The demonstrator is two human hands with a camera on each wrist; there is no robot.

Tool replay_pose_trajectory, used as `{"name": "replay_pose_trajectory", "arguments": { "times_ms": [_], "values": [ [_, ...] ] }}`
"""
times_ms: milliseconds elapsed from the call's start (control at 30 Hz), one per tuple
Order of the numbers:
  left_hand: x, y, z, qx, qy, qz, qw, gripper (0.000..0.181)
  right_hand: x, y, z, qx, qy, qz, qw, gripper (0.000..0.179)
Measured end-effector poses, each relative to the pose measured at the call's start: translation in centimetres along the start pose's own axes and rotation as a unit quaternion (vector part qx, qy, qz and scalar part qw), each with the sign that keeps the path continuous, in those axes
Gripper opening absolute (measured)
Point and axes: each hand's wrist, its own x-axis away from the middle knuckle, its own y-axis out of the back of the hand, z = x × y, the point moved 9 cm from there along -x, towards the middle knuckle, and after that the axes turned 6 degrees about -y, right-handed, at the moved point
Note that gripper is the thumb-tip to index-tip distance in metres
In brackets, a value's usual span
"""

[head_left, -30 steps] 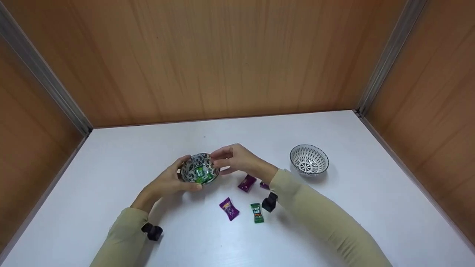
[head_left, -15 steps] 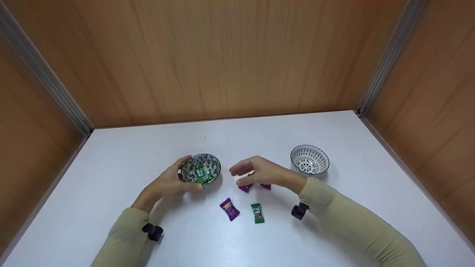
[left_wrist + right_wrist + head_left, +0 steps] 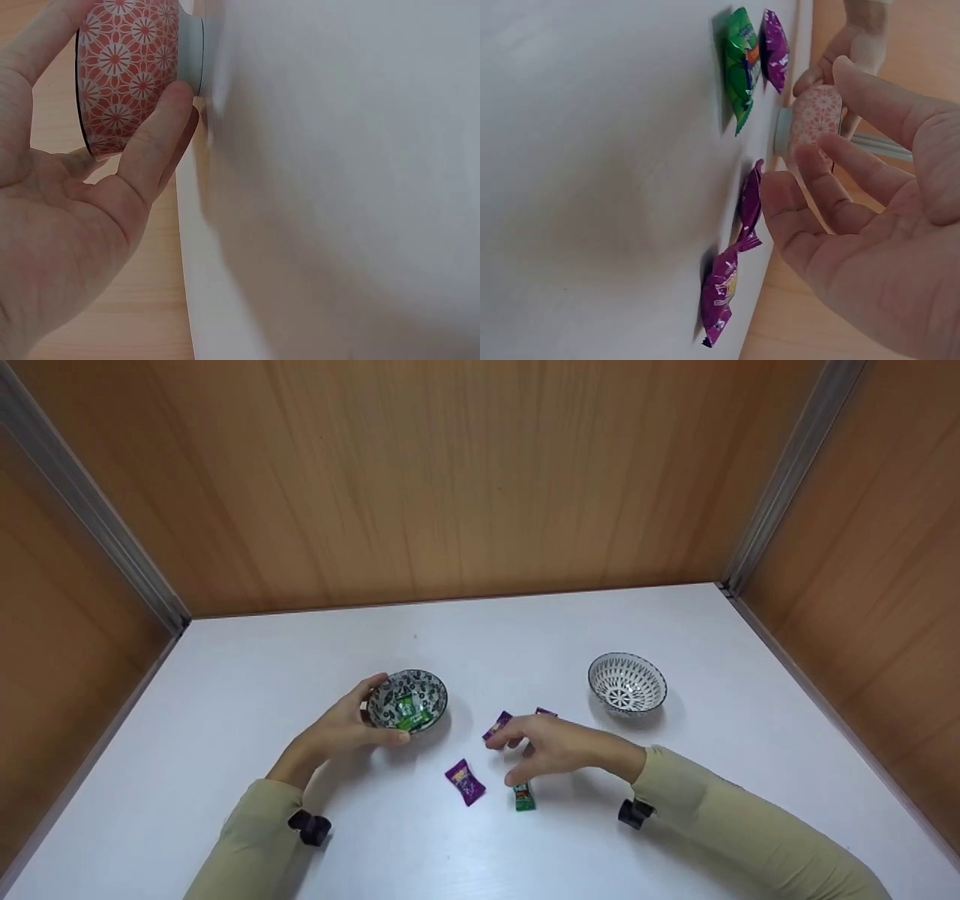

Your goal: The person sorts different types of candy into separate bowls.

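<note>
My left hand (image 3: 337, 733) holds a small bowl (image 3: 424, 685), thumb and fingers spread around its side. Inside, the bowl is dark-patterned and carries green-wrapped candies (image 3: 412, 721); its outside (image 3: 124, 75) shows red with white flowers in the left wrist view. My right hand (image 3: 559, 745) hovers over the loose candies with its fingers spread and relaxed, holding nothing. Its thumb overlaps the top of a green-wrapped candy (image 3: 525, 799) in the head view. Around it lie purple-wrapped candies: one (image 3: 466, 783) to the left, one (image 3: 496, 723) by the fingertips, another (image 3: 546, 711) partly hidden behind the hand.
A second bowl (image 3: 627, 682), white with dark strokes inside, stands at the right of the white table (image 3: 360, 855). Wooden panels (image 3: 480, 480) enclose the back and both sides.
My right hand has drawn away from the held bowl, moving right and then toward the near side, over the loose candies. The left hand and its bowl have stayed in place.
</note>
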Motion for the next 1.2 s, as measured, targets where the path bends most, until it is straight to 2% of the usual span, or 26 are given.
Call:
{"name": "replay_pose_trajectory", "arguments": {
  "times_ms": [300, 567, 967, 1200],
  "values": [
    [-0.4, 0.1, -0.4, -0.008, -0.010, 0.002, 0.9999, 0.119, 1.2, -0.5, -1.3, 0.028, -0.009, 0.001, 0.9996, 0.065],
    [-0.3, -0.3, 0.7, -0.005, 0.002, 0.003, 1.0000, 0.120, 1.1, -1.6, -2.3, 0.069, -0.032, -0.001, 0.9971, 0.066],
    [-0.1, -0.5, 0.6, -0.001, 0.001, 0.002, 1.0000, 0.120, 1.0, -1.9, -2.2, 0.055, -0.032, 0.004, 0.9979, 0.040],
    [-0.2, 0.0, 0.0, 0.002, -0.012, 0.003, 0.9999, 0.118, 1.1, -1.3, -1.8, 0.000, -0.021, 0.004, 0.9998, 0.027]
  ]
}}
